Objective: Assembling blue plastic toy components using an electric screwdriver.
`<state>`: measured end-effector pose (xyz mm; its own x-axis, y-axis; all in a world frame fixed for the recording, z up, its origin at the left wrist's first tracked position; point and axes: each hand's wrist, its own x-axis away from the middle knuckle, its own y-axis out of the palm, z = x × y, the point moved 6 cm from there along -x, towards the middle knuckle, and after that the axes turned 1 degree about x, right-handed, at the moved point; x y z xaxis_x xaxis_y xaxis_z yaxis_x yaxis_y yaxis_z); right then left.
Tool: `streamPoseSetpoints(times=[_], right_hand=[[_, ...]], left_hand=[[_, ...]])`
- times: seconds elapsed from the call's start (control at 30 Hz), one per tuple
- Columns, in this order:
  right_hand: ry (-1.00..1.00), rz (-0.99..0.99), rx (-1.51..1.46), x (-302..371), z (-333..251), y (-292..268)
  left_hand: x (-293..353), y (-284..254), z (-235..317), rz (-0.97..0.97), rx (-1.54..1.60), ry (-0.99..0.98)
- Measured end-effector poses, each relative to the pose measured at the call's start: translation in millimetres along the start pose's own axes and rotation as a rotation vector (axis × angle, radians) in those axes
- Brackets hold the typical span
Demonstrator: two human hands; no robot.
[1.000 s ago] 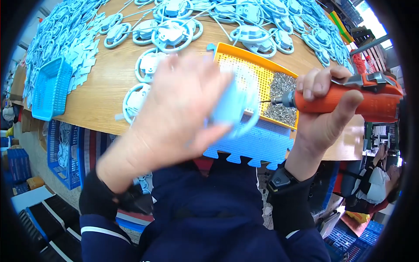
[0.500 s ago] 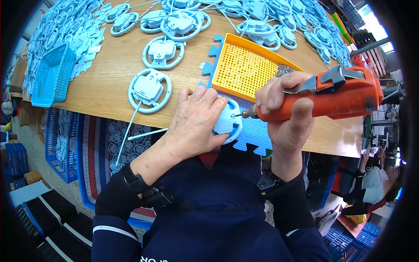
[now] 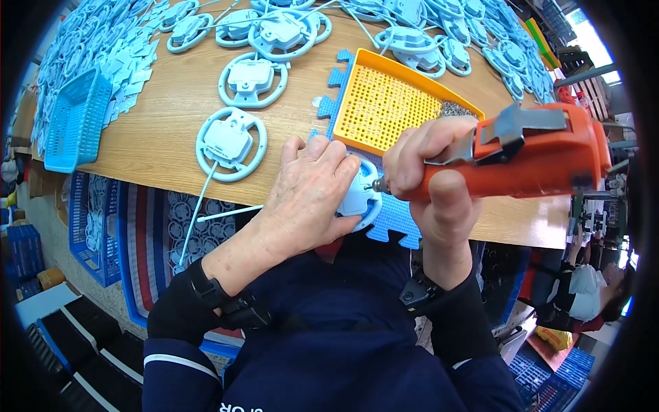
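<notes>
My left hand [image 3: 309,189] grips a light-blue toy steering wheel [image 3: 357,196] and presses it down on a blue foam mat [image 3: 397,218]; the fingers cover its left part. A thin pale-blue rod [image 3: 233,213] sticks out to the left from under that hand. In my right hand [image 3: 439,172] is an orange power screwdriver [image 3: 528,154], held level with my fingers wrapped round it. Its bit [image 3: 376,185] points left and meets the back of the wheel. Just beyond stands a yellow perforated tray [image 3: 384,96] with small metal screws [image 3: 458,110] at its right end.
Similar wheels [image 3: 230,141] lie to the left on the wooden table [image 3: 165,123], and many more are heaped along the far side. A light-blue basket [image 3: 75,130] stands at the left edge beside flat pale-blue pieces [image 3: 130,82]. Below are blue crates [image 3: 103,233]. Another person [image 3: 587,288] is at far right.
My right hand and the screwdriver have shifted slightly left, bringing the bit closer against the wheel. My left hand keeps its hold. The whole view has shifted a little.
</notes>
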<state>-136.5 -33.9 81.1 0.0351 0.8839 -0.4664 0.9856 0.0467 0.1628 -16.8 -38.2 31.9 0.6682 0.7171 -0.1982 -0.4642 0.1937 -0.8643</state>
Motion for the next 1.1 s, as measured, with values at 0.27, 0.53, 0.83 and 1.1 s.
streamPoseSetpoints(times=[0.27, 0.53, 0.83, 1.1], right_hand=[[0.021, -0.034, -0.197, -22.8, -3.4, -17.1], [-0.022, 0.095, -0.115, -47.0, 22.2, -43.3], [-0.01, 0.086, -0.064, -49.5, 38.0, -46.9], [0.001, 0.063, -0.078, -50.4, 38.0, -41.6]], left_hand=[[9.7, -24.3, -24.8, 0.072, -0.007, -0.022], [94.7, -71.5, -68.6, -0.167, -0.151, -0.325], [93.2, -89.7, -106.9, -0.082, -0.161, -0.448], [-12.5, -64.9, -162.4, 0.149, -0.184, -0.195]])
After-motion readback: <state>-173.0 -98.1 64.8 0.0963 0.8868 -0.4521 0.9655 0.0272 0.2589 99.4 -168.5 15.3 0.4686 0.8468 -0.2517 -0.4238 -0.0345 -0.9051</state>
